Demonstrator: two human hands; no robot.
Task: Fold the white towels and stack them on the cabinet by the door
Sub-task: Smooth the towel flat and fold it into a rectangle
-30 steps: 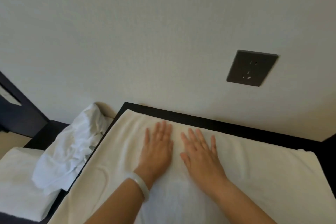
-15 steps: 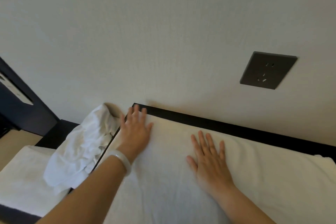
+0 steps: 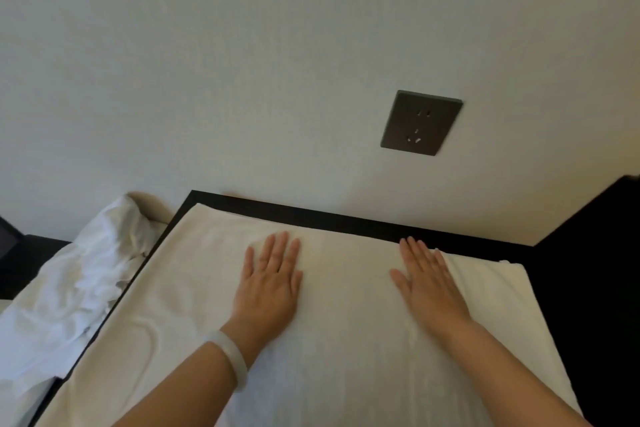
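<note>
Left hand (image 3: 268, 282): flat, fingers straight, palm down on towel (image 3: 346, 322).
Right hand (image 3: 427, 282): flat on towel, right of left hand.
Crumpled cloth (image 3: 86, 288): left of towel.

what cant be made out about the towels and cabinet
Near end of the flat towel: cut off by the head view's bottom edge.
Most of the dark cabinet top: hidden under that towel.
Part of the crumpled cloth: cut off at left.
Towel beneath the left hand and right hand: covered by palms.
</note>
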